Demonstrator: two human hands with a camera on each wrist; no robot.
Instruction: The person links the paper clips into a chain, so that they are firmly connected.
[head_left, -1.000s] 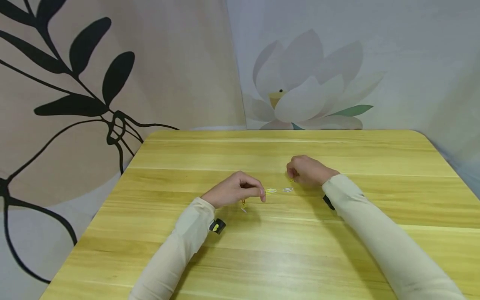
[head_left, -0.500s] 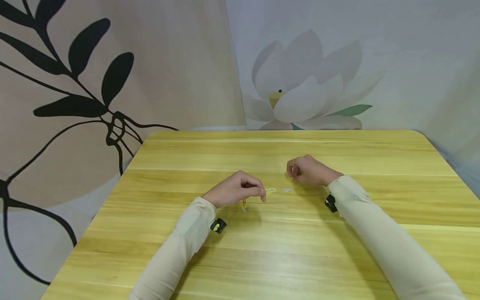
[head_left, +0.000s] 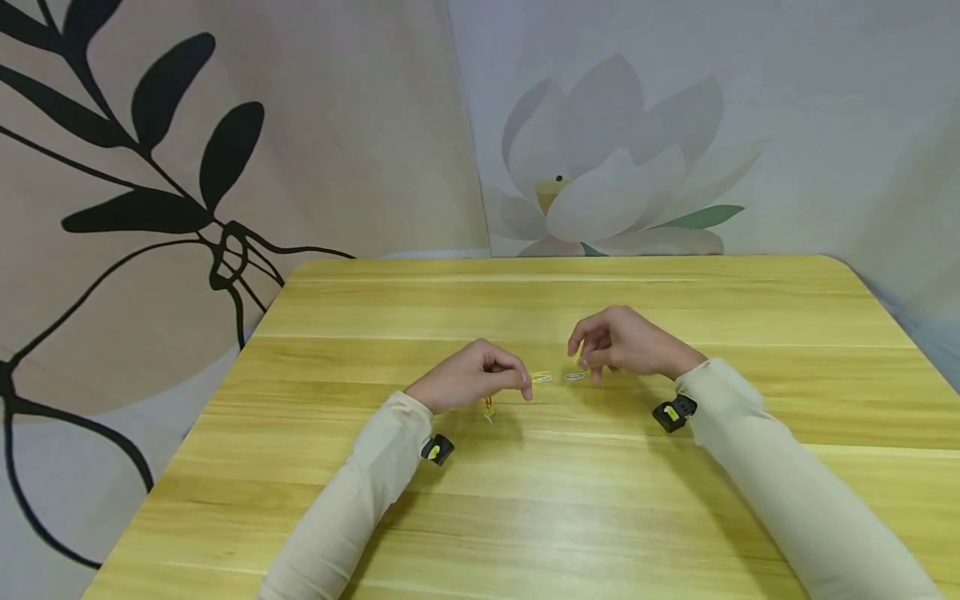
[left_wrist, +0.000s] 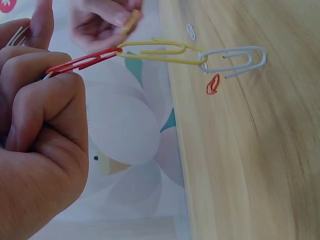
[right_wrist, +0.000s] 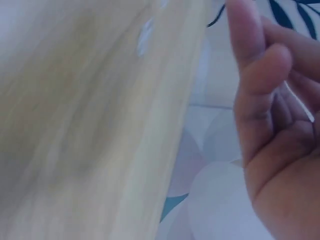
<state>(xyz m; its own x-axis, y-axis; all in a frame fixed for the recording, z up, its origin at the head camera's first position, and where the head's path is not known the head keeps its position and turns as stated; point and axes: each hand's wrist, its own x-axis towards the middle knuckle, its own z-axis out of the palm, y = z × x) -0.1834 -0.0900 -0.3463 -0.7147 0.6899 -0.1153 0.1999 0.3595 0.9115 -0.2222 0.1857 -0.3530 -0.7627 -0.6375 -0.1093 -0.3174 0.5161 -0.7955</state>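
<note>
My left hand (head_left: 472, 379) pinches a paper-clip chain above the table. In the left wrist view a red paper clip (left_wrist: 85, 61) leaves the curled fingers, linked to a yellow paper clip (left_wrist: 160, 51) and then a white paper clip (left_wrist: 235, 59) at the free end. Thin pale wire (left_wrist: 19, 36) also shows between the thumb and forefinger. My right hand (head_left: 626, 342), to the right and slightly farther back, holds a small yellow paper clip (left_wrist: 131, 21) at its fingertips, blurred in the left wrist view. The right wrist view shows this hand's bent fingers, but not the clip.
On the wooden table (head_left: 600, 508) lie a loose white paper clip (head_left: 574, 377) between the hands and a red one (left_wrist: 213, 84). Another pale yellowish clip (head_left: 542, 377) shows by the left fingertips. Printed cloth (head_left: 375, 125) hangs behind the table's far edge.
My right hand has lifted from the table, its fingers less bunched and its wrist turned, bringing the yellow paper clip up. The left hand stays almost still with the chain.
</note>
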